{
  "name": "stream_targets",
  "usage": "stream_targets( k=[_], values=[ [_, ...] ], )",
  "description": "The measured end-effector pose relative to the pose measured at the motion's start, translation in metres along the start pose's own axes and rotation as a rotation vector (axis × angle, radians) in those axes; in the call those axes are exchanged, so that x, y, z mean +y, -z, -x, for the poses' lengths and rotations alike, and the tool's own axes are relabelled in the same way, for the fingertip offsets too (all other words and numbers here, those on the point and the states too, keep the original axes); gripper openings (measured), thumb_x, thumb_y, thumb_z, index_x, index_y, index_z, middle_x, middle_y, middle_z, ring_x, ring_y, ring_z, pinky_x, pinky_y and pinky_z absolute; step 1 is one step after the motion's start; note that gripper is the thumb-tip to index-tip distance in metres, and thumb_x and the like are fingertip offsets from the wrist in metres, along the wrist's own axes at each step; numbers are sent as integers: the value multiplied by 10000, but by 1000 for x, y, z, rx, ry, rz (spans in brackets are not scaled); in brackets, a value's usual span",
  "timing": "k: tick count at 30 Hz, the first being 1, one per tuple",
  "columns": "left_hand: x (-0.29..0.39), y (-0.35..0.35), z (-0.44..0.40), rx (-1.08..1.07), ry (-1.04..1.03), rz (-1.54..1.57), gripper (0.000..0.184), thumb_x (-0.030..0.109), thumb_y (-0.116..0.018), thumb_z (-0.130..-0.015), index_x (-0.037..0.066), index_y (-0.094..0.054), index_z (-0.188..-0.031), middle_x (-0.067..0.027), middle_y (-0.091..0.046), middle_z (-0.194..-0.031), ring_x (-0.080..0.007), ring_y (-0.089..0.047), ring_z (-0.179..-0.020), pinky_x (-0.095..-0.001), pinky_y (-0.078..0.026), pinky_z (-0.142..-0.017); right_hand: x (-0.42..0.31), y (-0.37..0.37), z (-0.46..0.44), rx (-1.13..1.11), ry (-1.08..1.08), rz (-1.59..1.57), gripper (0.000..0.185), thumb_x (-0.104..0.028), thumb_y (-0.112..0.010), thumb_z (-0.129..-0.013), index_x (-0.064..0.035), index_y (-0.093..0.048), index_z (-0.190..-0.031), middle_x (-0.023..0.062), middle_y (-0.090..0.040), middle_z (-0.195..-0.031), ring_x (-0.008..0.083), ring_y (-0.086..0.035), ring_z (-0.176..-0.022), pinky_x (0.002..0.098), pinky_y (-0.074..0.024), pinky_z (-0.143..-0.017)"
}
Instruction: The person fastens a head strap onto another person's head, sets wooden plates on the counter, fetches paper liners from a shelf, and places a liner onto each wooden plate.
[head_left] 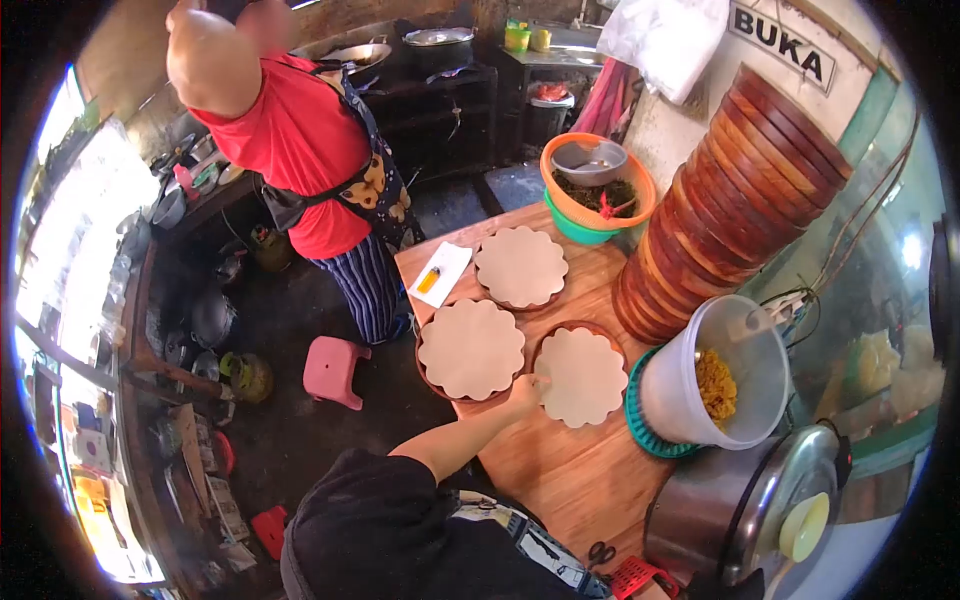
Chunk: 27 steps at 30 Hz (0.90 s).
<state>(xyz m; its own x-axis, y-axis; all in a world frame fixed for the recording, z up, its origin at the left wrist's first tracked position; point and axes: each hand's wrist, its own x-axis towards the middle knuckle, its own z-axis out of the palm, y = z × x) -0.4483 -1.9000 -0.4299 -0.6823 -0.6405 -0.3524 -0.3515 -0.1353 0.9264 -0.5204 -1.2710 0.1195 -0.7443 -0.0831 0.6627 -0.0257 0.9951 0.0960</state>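
Note:
My left hand (525, 392) reaches over the wooden table, its fingers closed at the left edge of a scalloped beige paper liner (582, 378). That liner lies on a round brown wooden plate (541, 345). Two more wooden plates carry similar liners: one liner (472, 350) to the left, another liner (521, 267) farther back. At the bottom edge, a sliver of my right hand (655, 592) shows beside a red slotted plastic item (636, 577); its fingers are hidden.
A tall stack of wooden plates (735, 200) leans at the right, near a tub of yellow food (665, 390) and a steel pot (700, 515). Scissors (600, 554) lie in front. Basins (560, 150) and a lighter (429, 279) sit farther back. Another person (310, 150) stands left, near a pink stool (335, 370).

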Motion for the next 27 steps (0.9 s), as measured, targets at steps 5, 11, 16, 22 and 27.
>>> stream_targets(
  k=[5,11,16,22,27],
  values=[
    [-5,2,-6,-63,56,85,162,93,-647,-833,13,-674,-971,-52,-642,-760,-128,-584,-658,-292,-494,-606,-134,29,49,306,18,-96,515,-363,-651,-835,-52,-545,-1231,152,-573,-1211,310,-550,-1067,444,-403,-958],
    [7,23,-26,-272,170,263,334,-82,-440,-819,-1,-628,-1083,-103,-635,-1038,-222,-621,-957,-346,-543,-718,-338,-44,158,109,-71,-578,503,-365,-680,-828,-38,-571,-1195,160,-587,-1188,312,-576,-1027,430,-424,-943],
    [22,50,-44,-359,91,292,388,-91,-439,-753,44,-669,-1034,-82,-652,-895,-158,-606,-727,-299,-500,-647,-389,-262,335,-649,-283,-703,545,-434,-557,-886,-30,-524,-1250,175,-580,-1199,302,-563,-1055,414,-428,-905],
    [29,67,-60,-491,-107,63,463,-98,-402,-724,79,-684,-1046,-94,-672,-944,-178,-620,-832,-312,-494,-724,-503,-316,381,-1020,-1145,-1318,645,-551,-494,-896,-87,-436,-1340,111,-544,-1262,258,-515,-1125,400,-419,-865],
    [63,90,-42,-502,-222,16,485,-111,-397,-691,77,-688,-1030,-99,-674,-966,-189,-625,-899,-318,-501,-791,-534,-317,354,-873,-1266,-1555,559,-482,-548,-893,-110,-475,-1302,66,-554,-1222,210,-515,-1096,343,-419,-820]
  ],
)
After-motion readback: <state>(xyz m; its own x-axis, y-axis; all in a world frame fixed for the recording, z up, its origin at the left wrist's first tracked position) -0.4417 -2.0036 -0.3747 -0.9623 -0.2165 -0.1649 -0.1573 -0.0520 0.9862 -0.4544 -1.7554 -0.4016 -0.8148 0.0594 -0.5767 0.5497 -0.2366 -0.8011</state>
